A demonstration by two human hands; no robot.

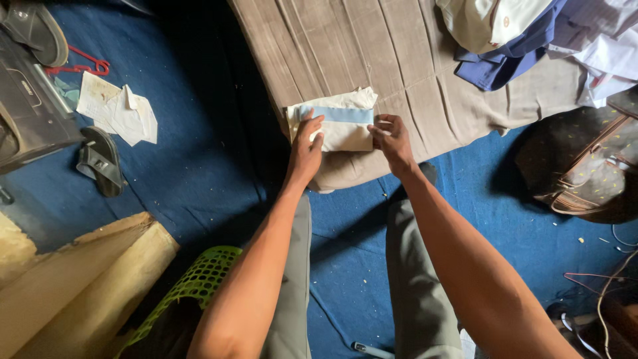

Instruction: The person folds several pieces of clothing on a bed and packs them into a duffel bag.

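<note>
A folded cream cloth with a light blue stripe lies at the near corner of a brown mattress. My left hand presses flat on the cloth's left side, fingers spread over the stripe. My right hand pinches the cloth's right edge with its fingertips. Both forearms reach out from the bottom of the head view, over my grey trousers.
A pile of clothes sits at the mattress's far right. A brown spotted bag rests on the blue floor at right. A green mesh basket, a wooden board, sandals, papers and a dark case lie at left.
</note>
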